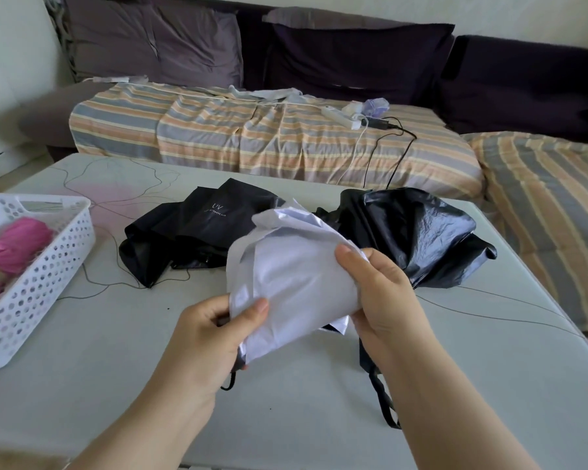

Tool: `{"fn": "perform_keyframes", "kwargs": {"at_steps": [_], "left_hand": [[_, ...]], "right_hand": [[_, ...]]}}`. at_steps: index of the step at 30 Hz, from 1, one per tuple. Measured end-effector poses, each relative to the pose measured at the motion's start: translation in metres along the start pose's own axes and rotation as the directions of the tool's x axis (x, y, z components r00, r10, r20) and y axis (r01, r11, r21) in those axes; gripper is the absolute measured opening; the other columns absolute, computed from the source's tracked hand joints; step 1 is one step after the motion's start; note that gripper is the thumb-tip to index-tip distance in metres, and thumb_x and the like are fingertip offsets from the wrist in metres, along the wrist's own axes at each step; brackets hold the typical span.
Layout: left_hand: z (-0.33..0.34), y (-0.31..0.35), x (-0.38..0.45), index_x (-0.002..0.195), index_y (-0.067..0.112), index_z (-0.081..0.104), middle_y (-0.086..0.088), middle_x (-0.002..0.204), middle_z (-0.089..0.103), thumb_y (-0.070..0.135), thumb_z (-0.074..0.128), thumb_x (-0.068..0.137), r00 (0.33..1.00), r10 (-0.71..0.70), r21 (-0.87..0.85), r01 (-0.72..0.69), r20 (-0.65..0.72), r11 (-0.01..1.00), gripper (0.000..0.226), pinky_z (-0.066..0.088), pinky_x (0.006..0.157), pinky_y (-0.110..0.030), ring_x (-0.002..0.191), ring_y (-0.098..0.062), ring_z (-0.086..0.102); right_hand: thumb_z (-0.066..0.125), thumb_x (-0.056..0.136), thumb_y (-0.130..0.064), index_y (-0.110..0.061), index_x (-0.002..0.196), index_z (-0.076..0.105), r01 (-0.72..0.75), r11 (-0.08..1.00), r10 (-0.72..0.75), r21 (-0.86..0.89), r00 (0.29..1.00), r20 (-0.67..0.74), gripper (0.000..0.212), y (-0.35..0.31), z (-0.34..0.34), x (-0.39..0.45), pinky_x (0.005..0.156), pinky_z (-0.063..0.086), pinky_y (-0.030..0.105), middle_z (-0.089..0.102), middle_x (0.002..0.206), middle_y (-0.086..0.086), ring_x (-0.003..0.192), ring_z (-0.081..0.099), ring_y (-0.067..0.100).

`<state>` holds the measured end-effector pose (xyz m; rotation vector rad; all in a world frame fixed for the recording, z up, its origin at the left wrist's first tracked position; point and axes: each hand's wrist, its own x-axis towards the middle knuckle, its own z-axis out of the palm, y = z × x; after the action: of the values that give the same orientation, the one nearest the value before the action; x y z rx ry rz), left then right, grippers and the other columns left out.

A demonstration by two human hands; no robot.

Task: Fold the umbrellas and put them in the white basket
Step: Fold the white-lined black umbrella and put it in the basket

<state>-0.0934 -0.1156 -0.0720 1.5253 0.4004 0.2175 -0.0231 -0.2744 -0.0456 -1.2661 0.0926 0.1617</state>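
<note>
Both hands are working in the lower middle of the frame, clamped on the same white umbrella (292, 276). The left hand (214, 337) is curling around its lower end, thumb pressing flat on the pale fabric and fingers wrapping beneath, where a thin black wrist loop (230, 381) is hanging out. The right hand (377, 293) is gripping the fabric's right side, thumb lying on top and fingers tucking behind. The umbrella's canopy is looking smooth and slightly glossy, silvery white, bunching into a loose, crumpled cone that is widening toward the centre of the frame. A flat black strap (382, 401) is trailing below the right wrist onto the desk (302, 418), whose surface is pale grey-green and matte, with thin dark lines drawn across it.

Behind the hands, two more umbrellas are lying on the desk. The matte black umbrella (190, 228), left of centre, is sprawling in soft flat folds and showing small "UV" lettering. The shiny black umbrella (418, 232), right of centre, is crinkling like foil.

At the left edge, the white basket (48, 266) is sitting on the desk, rigid plastic with round perforations, and a pink umbrella (11, 252) is lying rolled inside it.

Across the top of the frame, a sofa (252, 137) is wearing a wrinkled striped cover.
</note>
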Motion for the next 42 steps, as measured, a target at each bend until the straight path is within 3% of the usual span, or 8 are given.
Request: {"fn": "perform_keyframes", "kwargs": {"at_steps": [3, 7, 14, 21, 27, 32, 37, 42], "left_hand": [[-0.004, -0.003, 0.004, 0.065, -0.009, 0.052, -0.011, 0.054, 0.037, 0.020, 0.072, 0.081, 0.997, 0.074, 0.016, -0.074, -0.015, 0.997, 0.039, 0.024, 0.051, -0.024, 0.051, -0.019, 0.030], [-0.005, 0.001, -0.002, 0.047, 0.011, 0.045, 0.001, 0.042, 0.033, 0.031, 0.071, 0.078, 0.987, 0.156, 0.091, -0.159, 0.043, 0.983, 0.046, 0.022, 0.043, -0.018, 0.043, -0.014, 0.028], [-0.001, 0.004, -0.008, 0.053, 0.004, 0.040, -0.001, 0.046, 0.034, 0.040, 0.083, 0.061, 0.997, 0.058, 0.138, -0.064, 0.049, 0.988, 0.057, 0.023, 0.039, -0.016, 0.041, -0.014, 0.029], [-0.004, 0.007, -0.009, 0.050, 0.013, 0.037, 0.010, 0.045, 0.023, 0.042, 0.064, 0.069, 0.957, 0.289, 0.272, -0.288, 0.039, 0.918, 0.044, 0.015, 0.042, -0.018, 0.044, -0.009, 0.019], [-0.013, 0.012, -0.005, 0.054, 0.007, 0.039, 0.005, 0.047, 0.026, 0.041, 0.062, 0.069, 0.942, 0.333, 0.270, -0.330, 0.038, 0.904, 0.044, 0.017, 0.042, -0.017, 0.045, -0.009, 0.022], [-0.009, 0.009, -0.007, 0.051, 0.011, 0.045, 0.007, 0.046, 0.028, 0.042, 0.063, 0.069, 0.950, 0.298, 0.227, -0.312, 0.097, 0.923, 0.040, 0.020, 0.043, -0.016, 0.045, -0.009, 0.024], [-0.006, 0.008, -0.003, 0.054, 0.012, 0.059, 0.005, 0.044, 0.041, 0.048, 0.076, 0.064, 0.990, 0.056, 0.175, -0.079, 0.132, 0.981, 0.041, 0.025, 0.042, -0.016, 0.042, -0.011, 0.034], [-0.009, 0.006, -0.001, 0.068, -0.002, 0.058, -0.021, 0.063, 0.065, 0.074, 0.066, 0.044, 0.963, -0.141, 0.283, 0.072, 0.229, 0.956, 0.080, 0.033, 0.057, -0.028, 0.052, -0.018, 0.047]], "right_hand": [[0.059, 0.094, -0.021, -0.006, 0.082, 0.064, -0.035, 0.985, 0.041, -0.168, 0.999, 0.033, 0.020, -0.003, -0.002, -0.001, 0.064, 0.051, 0.031, 0.064, 0.074, 0.005, 0.067, 0.059, 0.016], [0.062, 0.090, -0.034, 0.008, 0.073, 0.041, 0.040, 0.956, -0.084, -0.291, 0.986, -0.141, 0.050, 0.001, 0.003, -0.005, 0.064, 0.030, 0.035, 0.038, 0.071, 0.007, 0.066, 0.035, 0.022], [0.066, 0.088, -0.023, -0.009, 0.070, 0.045, -0.059, 0.995, 0.041, -0.083, 0.978, -0.204, 0.031, 0.001, 0.007, -0.010, 0.039, 0.035, 0.016, 0.039, 0.066, 0.008, 0.048, 0.039, 0.016], [0.066, 0.088, -0.019, -0.009, 0.069, 0.059, -0.217, 0.974, 0.200, -0.057, 0.953, -0.226, 0.022, 0.003, 0.001, 0.002, 0.065, 0.044, 0.033, 0.059, 0.073, 0.010, 0.065, 0.054, 0.024], [0.058, 0.060, -0.076, -0.028, 0.111, 0.064, -0.042, 0.881, 0.038, -0.471, 0.999, -0.018, 0.070, -0.014, -0.011, -0.002, 0.088, 0.054, 0.043, 0.070, 0.104, -0.001, 0.094, 0.069, 0.020], [0.065, 0.088, -0.028, -0.038, 0.098, 0.062, 0.040, 0.898, -0.056, -0.438, 0.998, -0.022, 0.014, -0.012, -0.007, -0.007, 0.073, 0.058, 0.041, 0.072, 0.094, 0.006, 0.081, 0.070, 0.025], [0.059, 0.090, -0.018, -0.034, 0.083, 0.064, 0.138, 0.851, -0.233, -0.508, 0.964, -0.128, 0.018, -0.010, -0.003, -0.007, 0.060, 0.049, 0.028, 0.068, 0.077, 0.005, 0.066, 0.058, 0.020], [0.058, 0.090, -0.016, -0.033, 0.083, 0.066, 0.162, 0.811, -0.269, -0.562, 0.956, -0.113, 0.020, -0.010, -0.001, -0.010, 0.044, 0.035, 0.020, 0.058, 0.060, 0.004, 0.051, 0.042, 0.016]]}}
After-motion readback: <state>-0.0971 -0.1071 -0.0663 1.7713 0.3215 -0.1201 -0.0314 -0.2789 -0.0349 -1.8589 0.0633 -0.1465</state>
